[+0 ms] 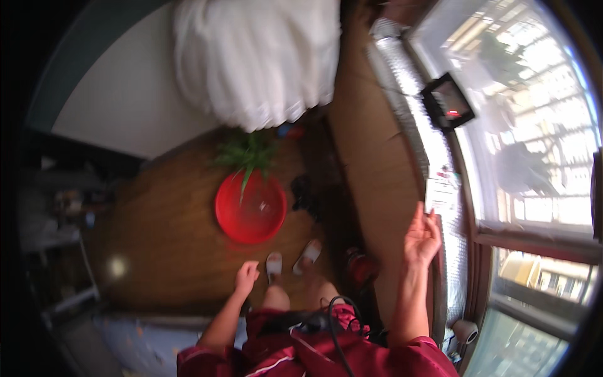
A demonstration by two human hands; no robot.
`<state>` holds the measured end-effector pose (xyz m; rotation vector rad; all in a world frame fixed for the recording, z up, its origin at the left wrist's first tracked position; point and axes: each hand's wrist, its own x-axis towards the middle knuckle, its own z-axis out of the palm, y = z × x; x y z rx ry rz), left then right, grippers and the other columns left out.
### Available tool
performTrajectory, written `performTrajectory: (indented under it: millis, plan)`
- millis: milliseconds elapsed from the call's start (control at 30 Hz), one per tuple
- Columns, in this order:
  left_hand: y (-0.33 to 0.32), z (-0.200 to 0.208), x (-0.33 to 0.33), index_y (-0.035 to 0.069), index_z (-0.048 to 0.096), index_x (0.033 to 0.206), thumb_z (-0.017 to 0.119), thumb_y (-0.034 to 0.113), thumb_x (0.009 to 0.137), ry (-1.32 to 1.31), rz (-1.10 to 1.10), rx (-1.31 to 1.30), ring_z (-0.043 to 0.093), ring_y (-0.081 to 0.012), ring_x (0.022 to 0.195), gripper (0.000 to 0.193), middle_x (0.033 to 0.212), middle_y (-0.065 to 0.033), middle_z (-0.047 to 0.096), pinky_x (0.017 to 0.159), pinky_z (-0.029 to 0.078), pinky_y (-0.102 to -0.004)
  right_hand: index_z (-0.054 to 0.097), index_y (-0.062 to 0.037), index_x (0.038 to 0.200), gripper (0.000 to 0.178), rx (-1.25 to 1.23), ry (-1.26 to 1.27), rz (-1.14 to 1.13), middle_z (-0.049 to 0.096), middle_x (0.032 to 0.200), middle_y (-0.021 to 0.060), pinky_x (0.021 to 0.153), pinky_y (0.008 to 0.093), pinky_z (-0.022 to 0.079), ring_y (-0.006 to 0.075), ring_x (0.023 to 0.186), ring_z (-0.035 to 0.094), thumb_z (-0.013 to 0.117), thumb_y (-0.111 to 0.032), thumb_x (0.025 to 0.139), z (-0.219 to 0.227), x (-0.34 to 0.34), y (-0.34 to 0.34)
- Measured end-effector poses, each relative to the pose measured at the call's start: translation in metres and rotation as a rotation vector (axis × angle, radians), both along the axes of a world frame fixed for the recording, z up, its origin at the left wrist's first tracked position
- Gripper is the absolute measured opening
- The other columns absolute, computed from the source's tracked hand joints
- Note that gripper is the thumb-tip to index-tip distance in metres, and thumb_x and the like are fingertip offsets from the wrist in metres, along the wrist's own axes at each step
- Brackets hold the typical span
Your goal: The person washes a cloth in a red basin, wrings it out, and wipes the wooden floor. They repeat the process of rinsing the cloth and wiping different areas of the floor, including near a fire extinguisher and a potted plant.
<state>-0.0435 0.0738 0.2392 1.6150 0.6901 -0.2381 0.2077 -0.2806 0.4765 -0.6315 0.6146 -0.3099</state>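
Observation:
My right hand (422, 240) is raised by the window ledge at the right. Its fingers close on the lower corner of a flat white packet (440, 193), which stands out against the bright ledge; motion blur hides its details. Lower down, my left hand (247, 276) hangs over the wooden floor with its fingers curled in, and nothing shows in it. Beyond that hand, on the floor, stands a round red basin (250, 217). Long green leaves of a plant (248, 151) reach over the basin's far rim.
White gathered fabric (257, 56) hangs at the top. A black floodlight (448, 102) sits against the window at the right, above the silvery ledge lining (453, 283). A small white camera-like device (465, 331) is lower right. A dark red object (361, 267) stands beside my feet.

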Motion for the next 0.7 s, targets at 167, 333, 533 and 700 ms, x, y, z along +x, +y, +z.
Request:
performTrajectory:
  millis: [167,333,533,700]
  plan:
    - [-0.024,0.007,0.009,0.005,0.058,0.095,0.048,0.016,0.088,0.145,-0.034,0.107,0.052,-0.0084,0.055,0.017,0.065,-0.0039,0.058,0.052,0.044,-0.0224,0.048,-0.0009,0.094,0.018,0.058,0.164,0.356,0.040,0.127,0.0201,0.095,0.0336,0.042,0.0293,0.120,0.039,0.044,0.003,0.077,-0.039,-0.024,0.011]
    - [-0.027,0.017,0.015,0.004,0.059,0.095,0.049,0.015,0.087,0.251,-0.018,0.112,0.054,-0.0094,0.056,0.017,0.069,-0.0049,0.061,0.054,0.045,-0.0234,0.053,-0.0087,0.096,0.016,-0.078,0.453,0.693,0.055,0.112,0.0082,0.075,0.0260,0.045,0.0192,0.096,0.056,0.050,-0.007,0.081,-0.067,-0.035,0.044]
    - [-0.013,0.008,0.030,0.002,0.060,0.089,0.052,0.013,0.084,0.241,0.032,0.103,0.055,-0.0087,0.058,0.014,0.071,-0.0056,0.064,0.055,0.045,-0.0228,0.059,-0.0037,0.101,0.019,-0.259,0.396,0.843,0.062,0.089,0.0046,0.061,0.0191,0.044,0.0096,0.070,0.058,0.057,-0.013,0.084,-0.088,-0.001,0.073]
    - [0.002,-0.012,0.052,0.006,0.059,0.074,0.056,0.035,0.083,0.323,-0.106,0.234,0.059,-0.0151,0.056,0.031,0.061,-0.0050,0.062,0.053,0.044,-0.0279,0.062,-0.0052,0.091,0.015,-0.395,0.389,0.989,0.061,0.078,0.0021,0.059,0.0194,0.041,0.0075,0.063,0.053,0.062,-0.017,0.081,-0.119,0.005,0.100]
